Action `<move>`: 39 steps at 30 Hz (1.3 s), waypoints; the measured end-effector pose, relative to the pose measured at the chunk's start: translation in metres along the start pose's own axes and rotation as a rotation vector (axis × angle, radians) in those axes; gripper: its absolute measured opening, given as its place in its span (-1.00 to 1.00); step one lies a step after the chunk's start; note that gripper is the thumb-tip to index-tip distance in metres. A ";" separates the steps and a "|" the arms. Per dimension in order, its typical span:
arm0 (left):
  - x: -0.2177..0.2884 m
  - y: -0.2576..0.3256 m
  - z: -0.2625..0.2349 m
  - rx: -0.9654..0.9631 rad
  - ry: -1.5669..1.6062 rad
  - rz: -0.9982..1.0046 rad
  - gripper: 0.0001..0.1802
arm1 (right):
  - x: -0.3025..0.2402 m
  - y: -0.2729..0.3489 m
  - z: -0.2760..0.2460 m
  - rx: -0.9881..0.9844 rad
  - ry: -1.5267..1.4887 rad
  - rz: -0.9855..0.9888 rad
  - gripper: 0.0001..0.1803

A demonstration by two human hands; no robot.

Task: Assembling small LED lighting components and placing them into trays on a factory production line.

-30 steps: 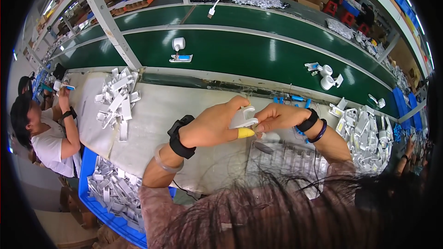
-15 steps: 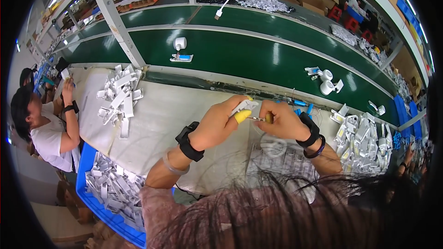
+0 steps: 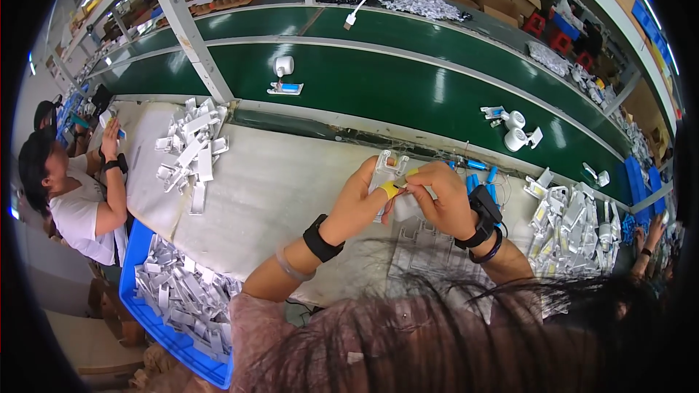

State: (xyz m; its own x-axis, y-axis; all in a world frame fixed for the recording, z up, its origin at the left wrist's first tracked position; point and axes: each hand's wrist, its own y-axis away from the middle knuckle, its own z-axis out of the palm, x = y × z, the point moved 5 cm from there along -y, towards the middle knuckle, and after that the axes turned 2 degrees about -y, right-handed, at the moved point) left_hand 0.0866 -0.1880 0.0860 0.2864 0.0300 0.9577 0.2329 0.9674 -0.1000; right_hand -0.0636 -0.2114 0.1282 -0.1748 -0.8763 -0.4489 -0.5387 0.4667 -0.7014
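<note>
My left hand (image 3: 362, 198) holds a white plastic part (image 3: 388, 167) upright above the pale work mat (image 3: 277, 196); its index finger wears a yellow finger cot. My right hand (image 3: 439, 196) meets it from the right, fingertips pinched at the part's lower edge. Both wrists carry black bands. Whether a small piece sits in the right fingers is hidden. Under my hands lie more white parts (image 3: 429, 247) in a row on the mat.
A pile of white parts (image 3: 193, 149) lies at the mat's left and another (image 3: 575, 222) at its right. A blue bin (image 3: 175, 298) of parts stands below left. Behind runs a green conveyor belt (image 3: 378, 80) carrying small white assemblies. A co-worker (image 3: 69, 196) sits at left.
Both hands have risen from the mat and shifted slightly left with the white part, which now stands more upright between them.
</note>
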 end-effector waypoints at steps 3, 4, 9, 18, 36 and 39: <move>0.001 0.005 0.005 0.009 -0.057 0.030 -0.63 | -0.003 0.000 -0.002 0.019 0.008 -0.076 -0.77; 0.002 0.006 0.007 0.021 -0.061 0.044 -0.62 | -0.006 -0.001 -0.003 0.018 0.015 -0.110 -0.76; 0.003 0.007 0.012 0.031 -0.137 0.097 -0.64 | -0.011 0.000 -0.006 0.086 0.052 -0.138 -0.74; 0.007 0.010 0.015 0.038 -0.313 0.207 -0.62 | -0.011 0.001 -0.007 0.116 0.089 -0.147 -0.74; 0.008 0.013 0.015 0.066 -0.375 0.249 -0.61 | -0.012 -0.002 -0.005 0.129 0.073 -0.132 -0.73; 0.006 0.013 0.015 0.085 -0.393 0.270 -0.62 | -0.012 -0.003 -0.004 0.116 0.071 -0.128 -0.73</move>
State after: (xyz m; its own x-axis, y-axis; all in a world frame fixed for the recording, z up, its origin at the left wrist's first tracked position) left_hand 0.0773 -0.1710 0.0946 -0.0511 0.3596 0.9317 0.1169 0.9287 -0.3520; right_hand -0.0634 -0.2026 0.1380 -0.1707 -0.9338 -0.3144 -0.4627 0.3576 -0.8112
